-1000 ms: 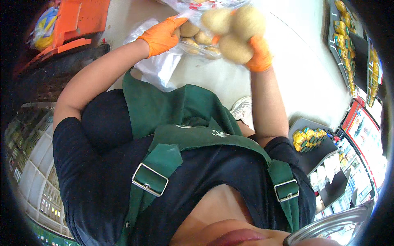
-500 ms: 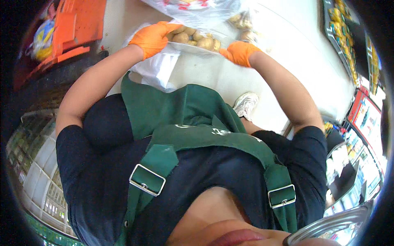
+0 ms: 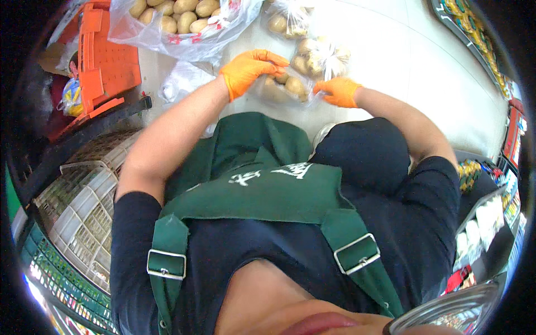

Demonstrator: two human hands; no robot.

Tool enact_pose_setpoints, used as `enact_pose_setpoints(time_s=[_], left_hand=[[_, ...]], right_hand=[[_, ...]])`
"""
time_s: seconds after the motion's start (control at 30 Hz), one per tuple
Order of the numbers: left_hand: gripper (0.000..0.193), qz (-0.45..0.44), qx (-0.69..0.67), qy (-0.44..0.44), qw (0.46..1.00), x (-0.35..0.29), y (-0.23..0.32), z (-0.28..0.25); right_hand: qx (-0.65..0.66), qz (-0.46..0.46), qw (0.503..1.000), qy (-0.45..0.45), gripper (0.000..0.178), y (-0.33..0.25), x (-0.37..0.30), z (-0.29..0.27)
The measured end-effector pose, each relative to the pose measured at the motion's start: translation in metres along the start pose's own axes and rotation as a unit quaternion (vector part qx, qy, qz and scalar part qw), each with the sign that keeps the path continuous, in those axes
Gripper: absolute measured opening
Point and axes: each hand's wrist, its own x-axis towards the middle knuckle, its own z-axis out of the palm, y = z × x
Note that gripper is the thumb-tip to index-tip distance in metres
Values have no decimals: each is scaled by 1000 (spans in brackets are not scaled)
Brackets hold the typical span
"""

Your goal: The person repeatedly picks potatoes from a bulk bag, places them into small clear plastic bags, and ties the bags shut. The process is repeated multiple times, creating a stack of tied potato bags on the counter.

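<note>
In orange gloves, both my hands are at a small clear plastic bag of potatoes [image 3: 290, 89] on the floor in front of my knees. My left hand [image 3: 250, 71] reaches over the bag's left side, fingers stretched out and touching its top edge. At the bag's right end, my right hand [image 3: 340, 92] has its fingertips closed on the gathered plastic. Just beyond lie two more tied clear bags of potatoes, a nearer bag [image 3: 304, 58] and a farther bag [image 3: 279, 23]. A large open plastic bag [image 3: 192, 47] full of loose potatoes stands at the far left.
Crumpled white plastic [image 3: 181, 84] lies on the pale tiled floor [image 3: 391, 61] left of my hand. An orange crate [image 3: 109, 61] stands at the left, a wire basket [image 3: 84, 223] behind it. Stocked shelves [image 3: 474, 44] line the right side.
The small bag has moved right and nearer the tied bags, and its right end is now gathered. My left hand has shifted from its rim to over it. My view has shifted too.
</note>
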Motion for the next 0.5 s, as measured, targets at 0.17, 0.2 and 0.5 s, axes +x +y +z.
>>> enact_pose_setpoints(time_s=[0.17,0.2,0.5], left_hand=[[40,-56,-13,38,998,19,-8,41],[42,-13,-1,51,999,31,-4,45],[52,59,1,66,996,61,38,44]], right_hand=[[139,25,988,63,60,59,46,52],[153,23,982,108,59,70,52,55],[80,-108,790,598,39,104,7,-25]])
